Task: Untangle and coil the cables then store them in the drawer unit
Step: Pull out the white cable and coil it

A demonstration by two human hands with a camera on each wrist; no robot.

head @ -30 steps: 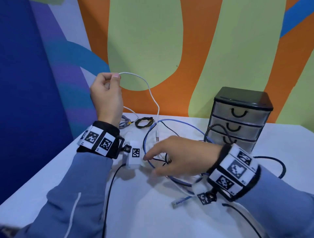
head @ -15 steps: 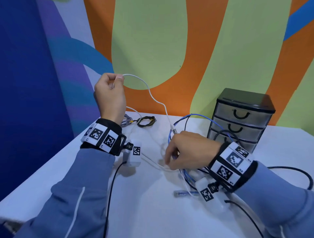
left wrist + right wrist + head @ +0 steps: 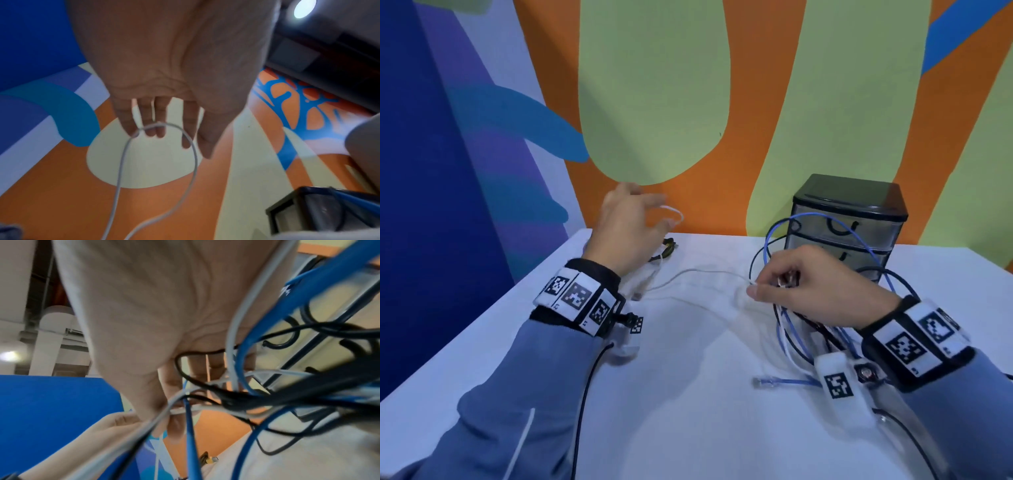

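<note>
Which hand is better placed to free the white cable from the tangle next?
Probably the right hand: it pinches the white cable at the tangle of blue cable. The left hand is open, only looped.

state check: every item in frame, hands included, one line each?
left hand: raised, straight fingers, white cable looped over them
right hand: pinching white cable amid the tangle
blue cable: uncoiled, tangled with black cable
drawer unit: drawers shut
small dark cable: bundled on table
</note>
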